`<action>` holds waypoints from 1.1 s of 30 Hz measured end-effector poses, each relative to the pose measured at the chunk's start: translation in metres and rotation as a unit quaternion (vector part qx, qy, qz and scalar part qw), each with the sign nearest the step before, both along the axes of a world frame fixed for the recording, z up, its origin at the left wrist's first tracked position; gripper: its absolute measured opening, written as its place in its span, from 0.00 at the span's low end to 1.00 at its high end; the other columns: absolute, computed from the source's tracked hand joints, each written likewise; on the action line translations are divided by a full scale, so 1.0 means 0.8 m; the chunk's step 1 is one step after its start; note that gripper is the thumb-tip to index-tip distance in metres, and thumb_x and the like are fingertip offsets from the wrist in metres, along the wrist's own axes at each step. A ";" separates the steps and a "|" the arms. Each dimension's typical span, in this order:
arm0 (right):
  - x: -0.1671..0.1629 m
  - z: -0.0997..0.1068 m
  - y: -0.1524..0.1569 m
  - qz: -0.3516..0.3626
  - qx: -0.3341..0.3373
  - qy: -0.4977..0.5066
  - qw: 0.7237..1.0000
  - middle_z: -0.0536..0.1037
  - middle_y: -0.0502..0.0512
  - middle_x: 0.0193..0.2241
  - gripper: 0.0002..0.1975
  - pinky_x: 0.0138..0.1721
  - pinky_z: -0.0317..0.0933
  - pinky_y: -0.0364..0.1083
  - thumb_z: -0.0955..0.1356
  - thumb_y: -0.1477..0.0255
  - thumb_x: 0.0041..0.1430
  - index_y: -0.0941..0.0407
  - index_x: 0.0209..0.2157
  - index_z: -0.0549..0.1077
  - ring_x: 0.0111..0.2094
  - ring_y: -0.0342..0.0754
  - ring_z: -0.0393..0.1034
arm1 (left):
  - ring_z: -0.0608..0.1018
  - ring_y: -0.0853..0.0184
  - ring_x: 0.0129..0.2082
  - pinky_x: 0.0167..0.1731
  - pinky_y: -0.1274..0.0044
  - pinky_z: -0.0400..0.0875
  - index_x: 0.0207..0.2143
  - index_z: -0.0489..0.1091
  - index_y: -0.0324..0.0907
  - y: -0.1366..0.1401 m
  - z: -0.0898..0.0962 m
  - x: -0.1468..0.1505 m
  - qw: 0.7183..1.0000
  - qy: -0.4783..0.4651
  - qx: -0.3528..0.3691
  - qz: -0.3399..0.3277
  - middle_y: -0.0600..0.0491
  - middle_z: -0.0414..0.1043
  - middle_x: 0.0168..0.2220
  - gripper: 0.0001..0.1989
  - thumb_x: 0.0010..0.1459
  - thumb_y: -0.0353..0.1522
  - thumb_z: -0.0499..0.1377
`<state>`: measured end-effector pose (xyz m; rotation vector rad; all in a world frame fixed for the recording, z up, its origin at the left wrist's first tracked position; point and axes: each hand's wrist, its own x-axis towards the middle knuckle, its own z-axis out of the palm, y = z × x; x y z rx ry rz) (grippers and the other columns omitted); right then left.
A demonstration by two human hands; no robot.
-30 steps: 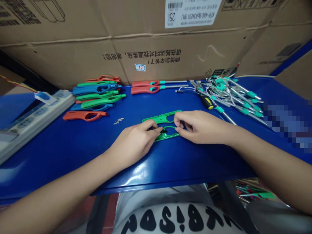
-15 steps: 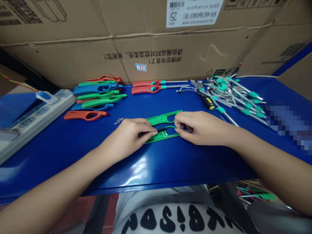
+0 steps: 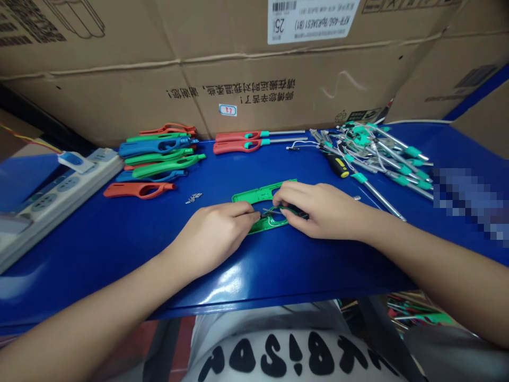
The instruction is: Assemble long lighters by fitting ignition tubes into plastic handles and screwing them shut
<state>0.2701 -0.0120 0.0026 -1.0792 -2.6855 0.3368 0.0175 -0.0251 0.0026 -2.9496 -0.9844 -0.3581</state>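
Note:
Two green lighter casing halves lie with their inner sides up on the blue table: the farther half [image 3: 254,196] and the nearer half [image 3: 260,226]. White wire runs inside the nearer one. My left hand [image 3: 218,231] is closed at that half's left part, thumb and finger pinching a small black part [image 3: 263,214]. Closed over the right part of the halves is my right hand [image 3: 318,209], its fingertips together by the trigger opening; what they grip is hidden. A metal tip [image 3: 357,198] shows just beyond the right wrist.
Several coloured casings [image 3: 159,159] are stacked at the left beside a power strip [image 3: 59,196]. Small screws [image 3: 194,198] lie near my left hand. Two red lighters [image 3: 238,146], a screwdriver [image 3: 338,165] and a heap of metal lighter tubes [image 3: 382,148] lie behind. A cardboard box [image 3: 159,101] borders the back.
My right hand has shifted left over the casing halves. My left fingers have moved slightly right along the nearer half. The metal tip now shows beyond the right wrist.

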 end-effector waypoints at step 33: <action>0.001 -0.004 -0.001 0.071 0.036 -0.031 0.996 0.76 0.57 0.40 0.09 0.31 0.57 0.45 0.63 0.70 0.69 0.58 0.40 0.73 0.35 0.47 0.69 | 0.79 0.59 0.34 0.25 0.70 0.75 0.46 0.76 0.30 -0.033 -0.012 0.018 0.983 0.051 0.172 -0.027 0.47 0.78 0.38 0.12 0.67 0.28 0.57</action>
